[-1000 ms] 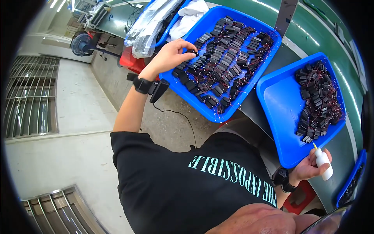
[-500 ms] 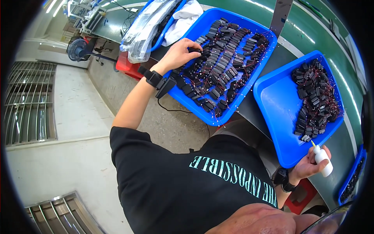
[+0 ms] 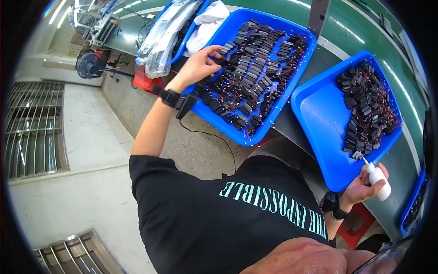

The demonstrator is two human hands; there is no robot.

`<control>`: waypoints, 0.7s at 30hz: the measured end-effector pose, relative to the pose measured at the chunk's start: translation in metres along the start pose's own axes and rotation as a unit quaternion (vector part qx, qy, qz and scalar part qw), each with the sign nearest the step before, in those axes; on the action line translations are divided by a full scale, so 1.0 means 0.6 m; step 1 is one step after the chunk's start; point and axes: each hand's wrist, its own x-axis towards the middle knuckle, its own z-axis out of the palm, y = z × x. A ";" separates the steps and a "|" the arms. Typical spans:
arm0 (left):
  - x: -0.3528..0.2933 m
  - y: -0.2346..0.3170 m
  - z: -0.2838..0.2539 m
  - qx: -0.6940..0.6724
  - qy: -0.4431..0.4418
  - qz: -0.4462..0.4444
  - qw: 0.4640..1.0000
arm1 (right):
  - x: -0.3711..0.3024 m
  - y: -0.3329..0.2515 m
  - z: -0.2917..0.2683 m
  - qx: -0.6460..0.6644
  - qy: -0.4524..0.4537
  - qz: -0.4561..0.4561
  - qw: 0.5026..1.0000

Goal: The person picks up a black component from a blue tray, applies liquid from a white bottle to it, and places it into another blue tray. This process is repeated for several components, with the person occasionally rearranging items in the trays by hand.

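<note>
My left hand [image 3: 197, 68] reaches over the left rim of a blue tray [image 3: 244, 137]. Its thumb and fingers are closed around a small black wired block [image 3: 220, 61], partly hidden by them. Rows of similar black blocks [image 3: 252, 68] with thin red and dark wires and white ends fill this tray. My right hand [image 3: 357, 191] grips a white squeeze bottle [image 3: 379, 183] by the near corner of a second blue tray [image 3: 315, 123]. The bottle's yellow nozzle points up toward a heap of black wired blocks [image 3: 367, 107] along that tray's right side.
Both trays rest on a green-topped bench [image 3: 344, 34]. A metal post [image 3: 318, 18] rises behind them. Clear plastic bags [image 3: 166, 39] and white cloth [image 3: 207, 25] lie at the far left. Red stools [image 3: 145, 80] and a fan [image 3: 89, 65] stand beyond the bench; another blue tray [image 3: 413, 201] is at far right.
The whole view has shifted slightly. My left hand has drawn back a little toward the tray's left rim. My right hand keeps its hold on the bottle, nearly still.
</note>
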 end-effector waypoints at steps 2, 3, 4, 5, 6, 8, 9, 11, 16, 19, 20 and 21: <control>0.000 0.011 -0.011 0.056 0.004 0.038 0.998 | 0.005 0.001 -0.007 0.014 0.000 -0.002 1.000; -0.008 0.036 -0.010 0.116 0.043 0.076 0.989 | 0.009 0.001 -0.015 0.012 0.009 -0.007 1.000; -0.031 0.066 -0.007 0.214 0.107 0.097 0.966 | 0.009 0.004 -0.008 0.044 0.017 -0.005 0.999; -0.060 0.113 0.007 0.215 0.150 0.089 0.961 | 0.010 0.007 0.002 0.066 0.027 -0.010 0.997; -0.089 0.170 0.027 0.220 0.187 0.063 0.955 | 0.010 0.005 0.008 0.054 0.027 -0.010 0.998; -0.134 0.254 0.091 0.182 0.195 0.145 0.953 | 0.007 -0.004 0.013 0.065 0.022 0.001 0.998; -0.145 0.284 0.137 0.131 0.145 0.182 0.964 | 0.011 -0.007 0.012 0.096 0.012 0.014 0.995; -0.134 0.332 0.236 0.052 0.048 0.268 0.961 | 0.016 -0.012 0.010 0.101 0.017 0.010 0.995; -0.059 0.371 0.408 0.077 -0.037 0.322 0.943 | 0.017 -0.025 -0.006 0.133 -0.027 0.047 0.990; -0.036 0.380 0.445 0.139 -0.034 0.279 0.949 | 0.013 -0.026 -0.013 0.133 -0.024 0.059 0.989; -0.032 0.378 0.451 0.142 -0.037 0.281 0.948 | 0.011 -0.025 -0.015 0.127 -0.016 0.062 0.990; -0.029 0.376 0.455 0.145 -0.043 0.286 0.946 | 0.009 -0.024 -0.016 0.122 -0.008 0.065 0.990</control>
